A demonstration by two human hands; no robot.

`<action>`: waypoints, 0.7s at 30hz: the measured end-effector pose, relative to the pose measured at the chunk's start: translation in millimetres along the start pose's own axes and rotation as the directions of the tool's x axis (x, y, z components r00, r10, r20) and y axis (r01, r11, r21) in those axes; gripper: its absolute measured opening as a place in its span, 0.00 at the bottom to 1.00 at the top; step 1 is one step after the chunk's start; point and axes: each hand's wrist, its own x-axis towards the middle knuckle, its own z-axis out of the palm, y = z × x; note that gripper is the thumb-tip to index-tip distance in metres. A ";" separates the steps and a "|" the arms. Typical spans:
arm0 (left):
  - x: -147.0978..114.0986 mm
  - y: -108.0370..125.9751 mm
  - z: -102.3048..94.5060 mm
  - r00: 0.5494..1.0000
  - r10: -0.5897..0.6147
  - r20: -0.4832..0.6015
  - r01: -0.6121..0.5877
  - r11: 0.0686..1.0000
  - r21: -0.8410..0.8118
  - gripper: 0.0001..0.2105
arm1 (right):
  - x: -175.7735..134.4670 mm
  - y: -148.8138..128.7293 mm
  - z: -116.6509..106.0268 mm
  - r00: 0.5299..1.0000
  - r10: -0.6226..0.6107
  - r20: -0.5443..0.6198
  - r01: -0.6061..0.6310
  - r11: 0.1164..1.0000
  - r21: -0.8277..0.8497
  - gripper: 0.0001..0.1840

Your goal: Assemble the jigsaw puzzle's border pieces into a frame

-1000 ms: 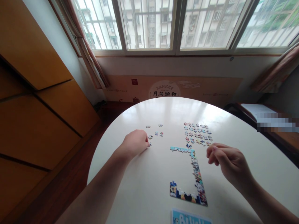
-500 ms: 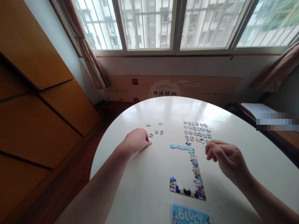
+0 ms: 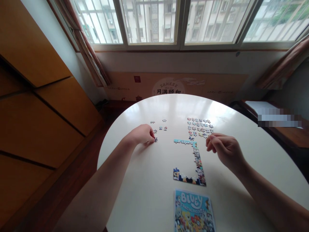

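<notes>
My left hand [image 3: 145, 133] is closed in a pinch at a small jigsaw piece [image 3: 155, 140] on the left side of the white round table [image 3: 142, 174]. Just beyond it lie several loose jigsaw pieces [image 3: 160, 128]. Over to the right, my right hand [image 3: 224, 146] hovers with curled fingers; whether anything sits between them is hidden. Beside that hand is a partly joined puzzle border [image 3: 199, 164], made of a top strip, a right side and a bottom strip. Several rows of loose puzzle pieces [image 3: 200, 124] lie beyond the border.
A blue picture card [image 3: 194, 209] lettered "BLUEY" lies at the near edge. Wooden cabinets [image 3: 29, 129] stand to the left. Past the table are a printed cardboard panel [image 3: 200, 85] and a barred window [image 3: 149, 22]. A side table [image 3: 285, 129] stands at right.
The view has tilted downward, so the table sits higher in the picture and more of the card shows. Both hands keep nearly the same places over the table.
</notes>
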 end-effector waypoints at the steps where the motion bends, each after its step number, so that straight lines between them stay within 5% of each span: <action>1: 1.4 -0.5 0.1 1.000 0.007 0.009 -0.007 1.000 -0.004 0.08 | -0.1 0.0 0.3 1.000 0.002 -0.004 -0.002 1.000 -0.003 0.27; 7: 7.5 -7.0 -0.7 0.997 0.073 0.029 -0.071 0.996 -0.054 0.07 | -2.4 -0.1 3.3 0.999 -0.034 0.030 0.034 0.999 0.002 0.26; 14: 6.3 0.3 2.1 0.961 0.243 0.136 -0.161 0.883 -0.440 0.11 | -3.4 -8.9 11.8 0.980 -0.148 0.131 0.152 0.988 -0.025 0.26; 18: 0.4 17.6 14.0 0.917 0.373 0.141 -0.205 0.745 -0.635 0.10 | -4.3 -12.2 20.9 0.954 -0.222 0.201 0.232 0.972 -0.029 0.16; 21: -5.5 28.3 20.7 0.889 0.427 0.167 -0.237 0.739 -0.630 0.10 | -6.8 -12.3 28.1 0.946 -0.235 0.224 0.246 0.969 -0.023 0.08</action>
